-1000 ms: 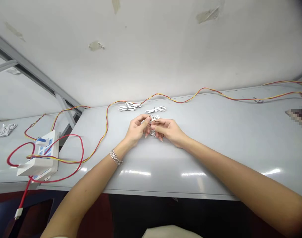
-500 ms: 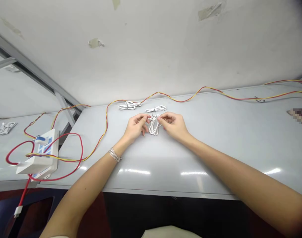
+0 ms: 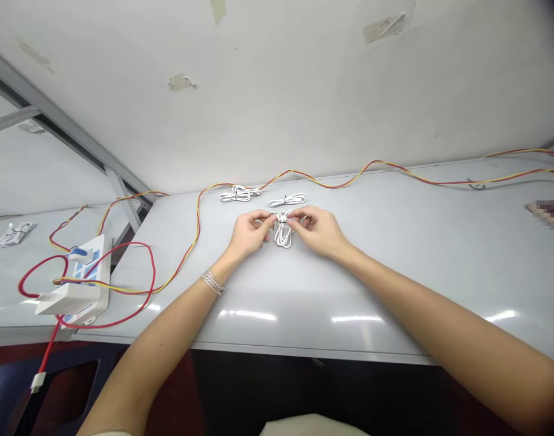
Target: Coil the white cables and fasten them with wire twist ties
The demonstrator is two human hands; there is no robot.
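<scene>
A coiled white cable (image 3: 284,236) lies on the grey tabletop between my hands, with a thin black tie (image 3: 282,221) across its upper part. On the left, my left hand (image 3: 252,232) pinches the loose, curved end of the black tie between thumb and forefinger. My right hand (image 3: 316,229) is closed, its thumb and forefinger pinched at the upper right side of the coil; whether they also grip the tie is hidden. Just behind sits another tied white cable bundle (image 3: 287,200). Further left are more tied white cables (image 3: 239,194).
Red and yellow wires (image 3: 380,162) run along the table's back edge. At left, a white power strip (image 3: 103,257) carries plugs and a looped red cable (image 3: 153,266). Another white cable bundle (image 3: 13,234) lies at far left. A blurred object (image 3: 551,215) is at the right edge.
The black tie, earlier raised above the coil, now lies across it, and its end shows at my left fingertips. My left fingers have drawn together. The view has shifted slightly.
</scene>
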